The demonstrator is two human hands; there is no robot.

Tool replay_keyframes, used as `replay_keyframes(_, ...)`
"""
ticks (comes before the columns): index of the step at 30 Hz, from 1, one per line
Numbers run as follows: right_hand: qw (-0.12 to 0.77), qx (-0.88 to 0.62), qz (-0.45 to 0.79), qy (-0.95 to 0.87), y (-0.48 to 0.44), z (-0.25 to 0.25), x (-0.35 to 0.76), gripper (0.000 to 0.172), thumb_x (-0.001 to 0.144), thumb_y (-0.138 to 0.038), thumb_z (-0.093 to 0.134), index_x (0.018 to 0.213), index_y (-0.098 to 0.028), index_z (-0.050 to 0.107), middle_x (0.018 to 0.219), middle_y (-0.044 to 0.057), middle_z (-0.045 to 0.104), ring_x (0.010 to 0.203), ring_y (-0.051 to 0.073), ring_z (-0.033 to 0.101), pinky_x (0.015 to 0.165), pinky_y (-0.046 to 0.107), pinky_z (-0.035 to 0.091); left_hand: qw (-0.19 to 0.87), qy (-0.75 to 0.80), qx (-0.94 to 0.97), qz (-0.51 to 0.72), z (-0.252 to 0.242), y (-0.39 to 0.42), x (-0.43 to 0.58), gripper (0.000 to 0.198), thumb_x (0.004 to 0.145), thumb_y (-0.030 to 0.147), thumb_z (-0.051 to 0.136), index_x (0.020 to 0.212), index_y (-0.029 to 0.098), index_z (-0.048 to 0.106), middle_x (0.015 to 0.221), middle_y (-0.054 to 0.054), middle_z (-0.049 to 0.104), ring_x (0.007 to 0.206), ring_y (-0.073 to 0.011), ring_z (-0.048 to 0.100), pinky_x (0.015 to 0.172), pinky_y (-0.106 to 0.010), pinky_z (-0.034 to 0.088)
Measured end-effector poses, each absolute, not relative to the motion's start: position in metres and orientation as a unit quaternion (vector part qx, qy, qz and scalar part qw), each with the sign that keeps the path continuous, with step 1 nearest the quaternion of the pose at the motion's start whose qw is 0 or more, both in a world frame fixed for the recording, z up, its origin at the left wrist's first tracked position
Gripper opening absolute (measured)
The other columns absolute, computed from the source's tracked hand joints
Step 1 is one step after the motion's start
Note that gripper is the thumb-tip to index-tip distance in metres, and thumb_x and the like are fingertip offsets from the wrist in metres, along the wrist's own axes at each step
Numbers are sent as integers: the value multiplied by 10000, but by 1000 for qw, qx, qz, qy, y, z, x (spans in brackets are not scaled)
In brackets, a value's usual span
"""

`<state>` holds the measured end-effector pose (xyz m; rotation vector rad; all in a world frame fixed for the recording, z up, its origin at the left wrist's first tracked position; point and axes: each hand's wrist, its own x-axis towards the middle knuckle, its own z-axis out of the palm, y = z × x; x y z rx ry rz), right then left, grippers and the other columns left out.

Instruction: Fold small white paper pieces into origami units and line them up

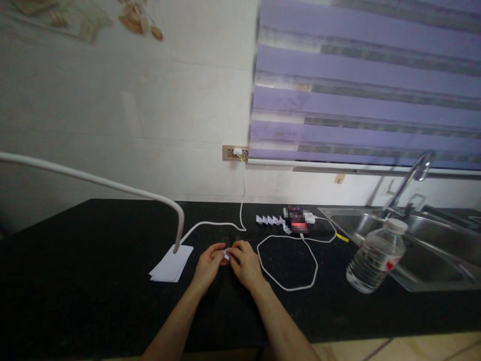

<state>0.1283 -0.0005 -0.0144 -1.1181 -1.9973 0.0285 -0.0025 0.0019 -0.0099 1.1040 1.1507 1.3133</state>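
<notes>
Both hands meet over the dark countertop, pinching a small folded piece of white paper [226, 254] between them. My left hand [209, 265] grips its left side with thumb and fingers closed. On the right side, my right hand [245, 263] also has its fingers closed on the paper, covering much of it. To the left of my hands lies a stack of white paper sheets [171, 265]. Beyond them, to the right, several small folded paper pieces [270, 220] stand in a row.
A white cable [287, 289] loops right of my hands, joined to a blurred phone-like device [296, 220]. A large water bottle [376, 258] stands by the steel sink [417, 288] and faucet [404, 188]. A thick white bent tube [112, 184] reaches over the paper stack. A wall outlet [231, 153] is behind.
</notes>
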Motion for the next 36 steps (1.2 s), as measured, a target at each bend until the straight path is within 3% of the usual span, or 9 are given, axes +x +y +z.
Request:
replay_keyframes(12, 377, -436, -3, -817, -4, -11, 126, 169, 755, -132, 515, 872, -222, 598, 920, 43, 513, 862, 170, 457, 726, 275, 423, 502, 494, 439, 558, -15, 6, -3, 229, 676, 104, 527, 902, 108, 565, 683, -37, 667, 575, -108, 624, 579, -221, 518)
replay_keyframes(17, 400, -431, 9, -809, -1, -16, 128, 167, 773, -132, 490, 886, -215, 580, 892, 43, 524, 856, 167, 466, 733, 271, 421, 509, 486, 455, 545, -13, 4, -1, 250, 626, 122, 581, 876, 112, 581, 704, -33, 671, 608, -106, 614, 580, -191, 492)
replay_keyframes(21, 428, -423, 20, -798, 1, -17, 128, 122, 774, -145, 483, 844, -202, 564, 876, 44, 528, 847, 167, 473, 726, 274, 418, 490, 507, 477, 525, -11, 3, -1, 177, 642, 221, 586, 778, 112, 619, 650, -24, 655, 579, -107, 595, 573, -198, 482)
replay_keyframes(26, 439, -422, 27, -793, 0, -15, 126, 97, 764, -149, 487, 806, -194, 561, 864, 45, 530, 848, 163, 479, 729, 272, 412, 478, 500, 502, 519, -13, 4, -4, 226, 658, 317, 568, 764, 125, 622, 621, -15, 643, 571, -123, 589, 565, -228, 482)
replay_keyframes(33, 486, -433, 83, -755, -2, -12, 125, 98, 754, -173, 481, 828, -180, 546, 773, 25, 528, 739, 141, 502, 684, 257, 417, 459, 508, 514, 517, -14, 4, -4, 212, 627, 297, 577, 753, 130, 611, 619, -15, 642, 579, -134, 593, 567, -236, 472)
replay_keyframes(36, 475, -439, 91, -757, 0, -13, 126, 144, 737, -168, 508, 869, -193, 560, 813, 28, 545, 777, 148, 512, 704, 261, 421, 418, 505, 552, 514, -16, 4, -4, 201, 611, 279, 577, 749, 136, 611, 669, -24, 655, 637, -150, 607, 604, -243, 470)
